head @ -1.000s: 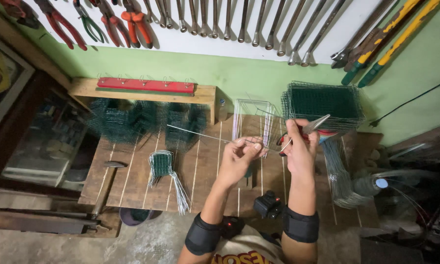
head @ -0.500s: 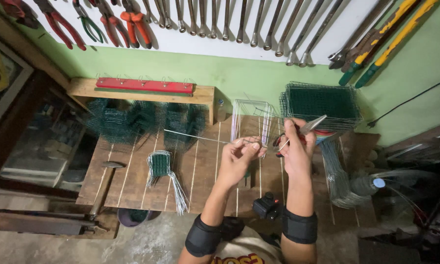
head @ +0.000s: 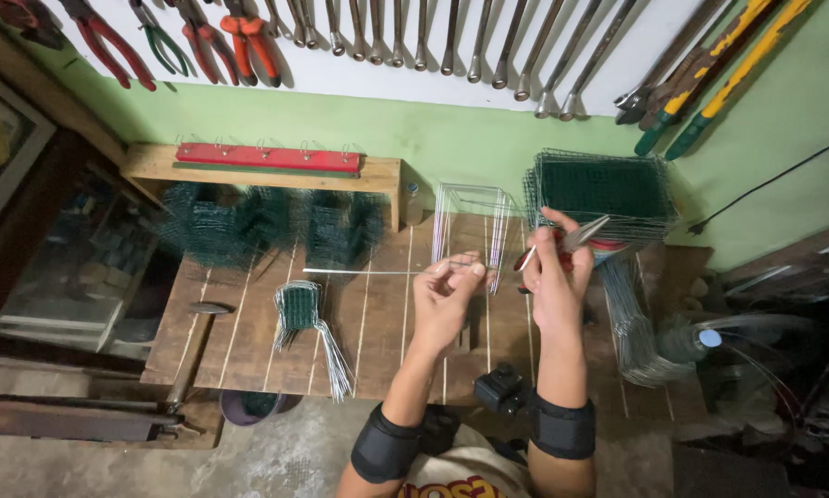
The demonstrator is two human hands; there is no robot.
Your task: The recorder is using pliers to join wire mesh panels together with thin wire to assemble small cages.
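Green-painted wall and a white board hung with pliers and wrenches (head: pixel 451 37) back a slatted wooden counter (head: pixel 248 350). Above its right half, the left hand (head: pixel 442 300) pinches the end of a thin straight wire (head: pixel 368 271) that runs level toward the left edge, fingers narrow on it. The right hand (head: pixel 548 277), just beside it, is closed around red-handled pliers (head: pixel 576 240), their tip toward the wire. Open planks lie between a small bent mesh piece (head: pixel 299 309) near the front edge and the hands. Dark green mesh bundles (head: pixel 267 226) crowd the back edge; stacked mesh panels (head: pixel 603 189) fill the back right corner.
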